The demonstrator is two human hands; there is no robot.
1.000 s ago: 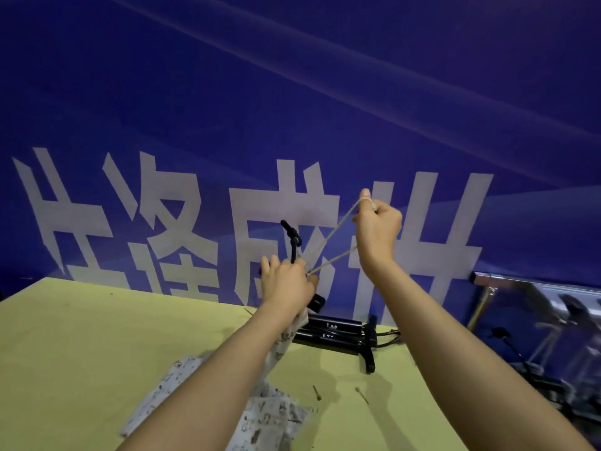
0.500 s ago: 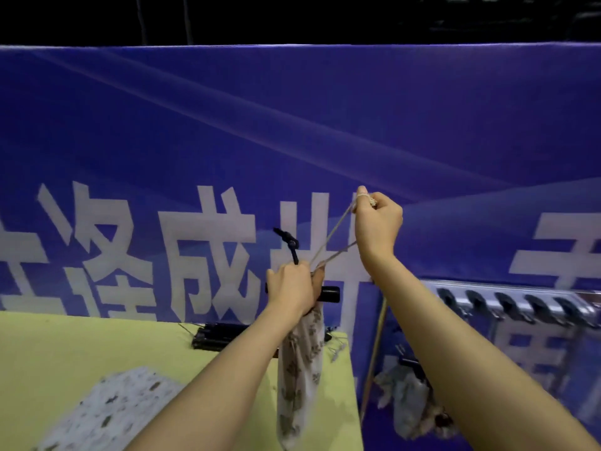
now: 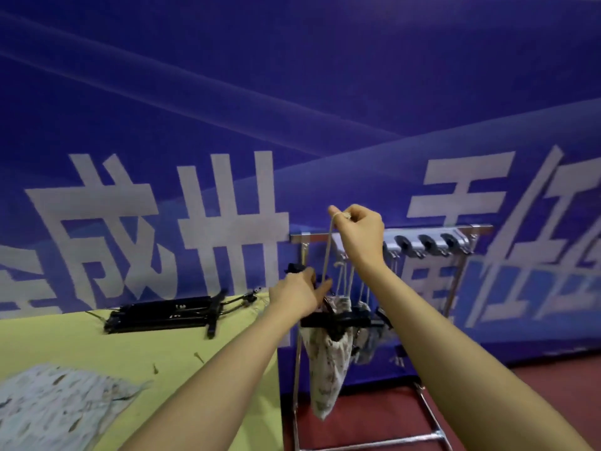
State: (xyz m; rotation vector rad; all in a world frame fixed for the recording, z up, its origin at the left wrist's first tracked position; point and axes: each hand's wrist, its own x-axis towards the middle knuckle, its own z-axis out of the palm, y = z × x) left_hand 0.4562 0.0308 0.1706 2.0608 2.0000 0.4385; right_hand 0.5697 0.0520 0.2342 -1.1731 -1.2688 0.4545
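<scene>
Closest to me, at the lower left, a printed cloth (image 3: 48,408) lies flat on the yellow-green table (image 3: 97,353). A few small pegs (image 3: 198,357) are scattered on the table just beyond it. Both my forearms reach forward from the bottom edge, the left one over the table's right end and the right one past it, over the red floor (image 3: 520,385).

My left hand (image 3: 297,296) is just off the far right corner of the table. Its fingers are curled tight round the gathered neck of a printed bag (image 3: 328,369). The bag hangs straight down from that grip, clear of the table edge, in front of the rack's near upright. A black hanger (image 3: 338,320) sits across the top of the bag right under my hand. How it is fixed to the bag I cannot tell.

My right hand (image 3: 361,236) is higher and a little further out. Its thumb and forefinger pinch the end of a pale cord (image 3: 327,252), with the other fingers folded in. The cord runs taut down to the bag's neck at my left hand.

Further back on the table lies a pile of black hangers (image 3: 169,312), near the far edge. Behind my hands stands a metal rack (image 3: 455,230) with a row of round holders along its top bar. More bags (image 3: 367,340) hang from it on their cords, close beside mine. Behind everything stretches a blue banner (image 3: 292,92) with large white characters.
</scene>
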